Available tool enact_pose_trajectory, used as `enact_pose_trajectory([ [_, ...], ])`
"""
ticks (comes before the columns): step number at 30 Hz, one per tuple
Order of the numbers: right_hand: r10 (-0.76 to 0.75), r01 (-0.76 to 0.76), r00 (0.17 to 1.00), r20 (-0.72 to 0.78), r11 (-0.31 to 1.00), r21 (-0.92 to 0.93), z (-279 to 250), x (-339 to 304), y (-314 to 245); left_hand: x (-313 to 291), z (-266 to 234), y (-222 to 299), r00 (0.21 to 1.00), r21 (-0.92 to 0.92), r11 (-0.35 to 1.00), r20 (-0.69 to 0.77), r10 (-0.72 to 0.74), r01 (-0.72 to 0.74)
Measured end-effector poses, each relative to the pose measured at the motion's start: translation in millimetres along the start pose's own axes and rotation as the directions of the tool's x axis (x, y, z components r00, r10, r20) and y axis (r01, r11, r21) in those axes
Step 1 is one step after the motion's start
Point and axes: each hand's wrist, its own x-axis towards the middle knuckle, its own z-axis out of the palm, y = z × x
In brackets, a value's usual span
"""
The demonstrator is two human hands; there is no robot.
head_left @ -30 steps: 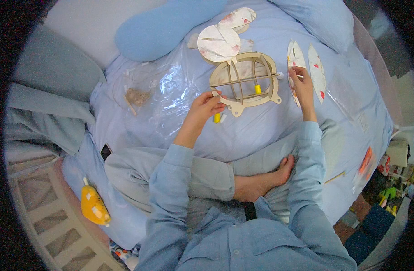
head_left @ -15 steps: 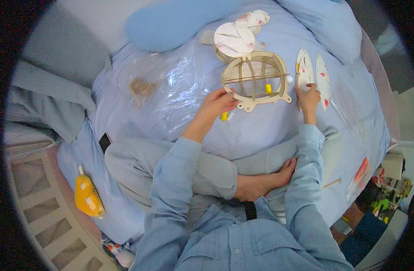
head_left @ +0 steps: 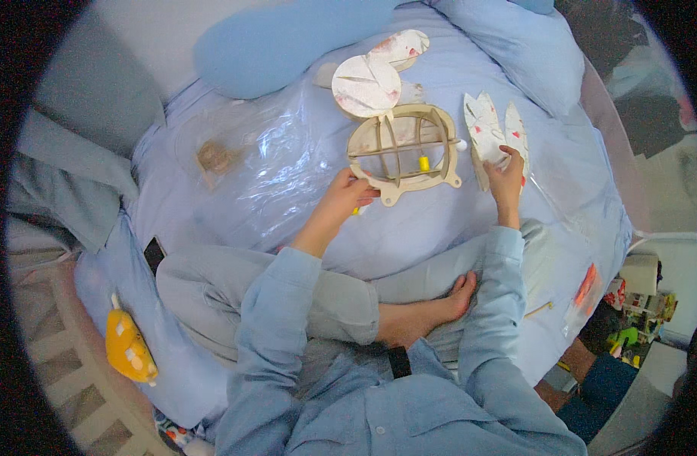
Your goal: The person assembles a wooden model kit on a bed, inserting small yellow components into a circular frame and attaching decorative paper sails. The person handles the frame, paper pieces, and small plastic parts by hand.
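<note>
My left hand [head_left: 341,201] is closed on the lower left edge of a wooden frame [head_left: 418,182] made of a rounded rim and crossing ribs. Inside the frame shows a yellow cylinder [head_left: 424,164]; a white ball [head_left: 461,145] sits at its right side. A round white panel [head_left: 367,85] with red marks lies just beyond, beside a long rounded panel [head_left: 398,48]. To the right, my right hand [head_left: 506,182] has its fingers closed on a white leaf-shaped piece [head_left: 482,131] with red spots. Another such piece [head_left: 516,131] lies beside it, partly behind the fingers.
Crumpled clear plastic [head_left: 276,148] covers the left part of the blue bedsheet, with a small brown piece [head_left: 218,157] nearby. A phone [head_left: 154,253] and a yellow plush toy [head_left: 130,346] lie at left. Blue pillows [head_left: 280,45] line the far side. Another person's leg shows lower right.
The view has shifted a little. By my right hand, the leaf-shaped pieces have spread, and an extra pointed tip shows. My left hand stays on the frame.
</note>
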Motion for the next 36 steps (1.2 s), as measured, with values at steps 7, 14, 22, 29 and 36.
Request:
enact_pose_trajectory([
  [7,0.264,-0.328,0.944,0.195,0.743,0.583,-37,-7,-49,-4,9,-8,0.998,0.022,0.998,-0.001,0.066,-0.066],
  [14,0.234,-0.463,0.868,0.438,0.061,0.884,-56,-7,-56,1,16,-14,0.995,-0.069,0.995,-0.063,0.071,-0.076],
  [22,-0.067,-0.337,0.919,0.388,0.374,0.864,-55,-10,-80,-4,31,-7,0.992,-0.080,0.990,-0.057,0.110,-0.114],
  [29,-0.392,0.112,0.861,0.324,0.768,0.631,-67,-9,-125,-3,25,-13,0.991,-0.072,0.989,-0.034,0.131,-0.133],
  [36,-0.472,0.173,0.746,0.471,0.819,0.547,-76,-5,-155,-1,14,-8,0.992,-0.016,0.993,0.049,0.120,-0.119],
])
